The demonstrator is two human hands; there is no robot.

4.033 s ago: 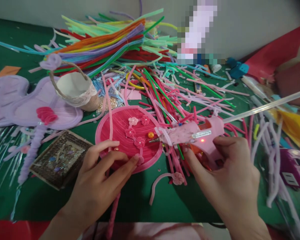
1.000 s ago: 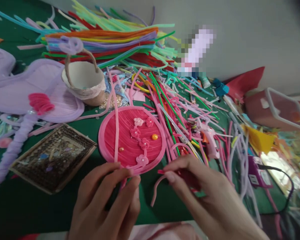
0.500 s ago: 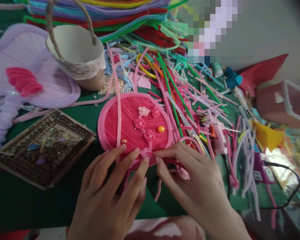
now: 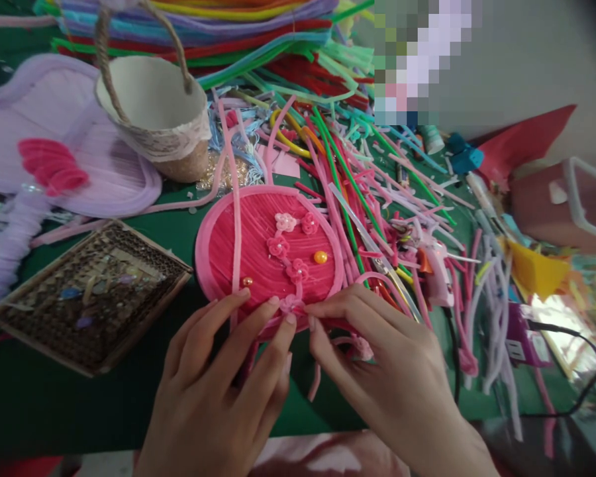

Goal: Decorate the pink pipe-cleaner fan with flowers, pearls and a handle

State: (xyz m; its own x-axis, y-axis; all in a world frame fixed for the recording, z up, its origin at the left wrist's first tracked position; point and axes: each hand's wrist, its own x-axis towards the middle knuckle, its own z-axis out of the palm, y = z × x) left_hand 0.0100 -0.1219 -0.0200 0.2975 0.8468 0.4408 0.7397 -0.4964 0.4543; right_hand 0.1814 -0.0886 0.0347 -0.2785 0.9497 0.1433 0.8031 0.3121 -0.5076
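Observation:
A round pink panel point(image 4: 258, 232) with a fuzzy pipe-cleaner rim lies in front of me, carrying several small pipe-cleaner flowers and two gold-coloured beads. My left hand point(image 4: 223, 371) rests with spread fingers on the panel's near edge, its fingertips at the lowest pink flower point(image 4: 291, 304). My right hand point(image 4: 382, 358) pinches at that flower's right side with thumb and forefinger; the exact bit between the tips is mostly hidden. A long pink pipe cleaner point(image 4: 236, 238) lies across the panel's left part. Under my right hand a rolled pink flower point(image 4: 361, 348) partly shows.
Left of the panel sits a cardboard tray point(image 4: 44, 311) with small beads, behind it a lace-trimmed basket point(image 4: 153, 106) and a lilac fuzzy piece point(image 4: 64, 112). To the right are scissors point(image 4: 372, 245), a pink glue gun point(image 4: 438, 271) with its cord, and scattered pipe cleaners point(image 4: 422, 179).
Both hands keep almost the same place at the lowest flower. The whole view has shifted very slightly; nothing has plainly been taken up or let go.

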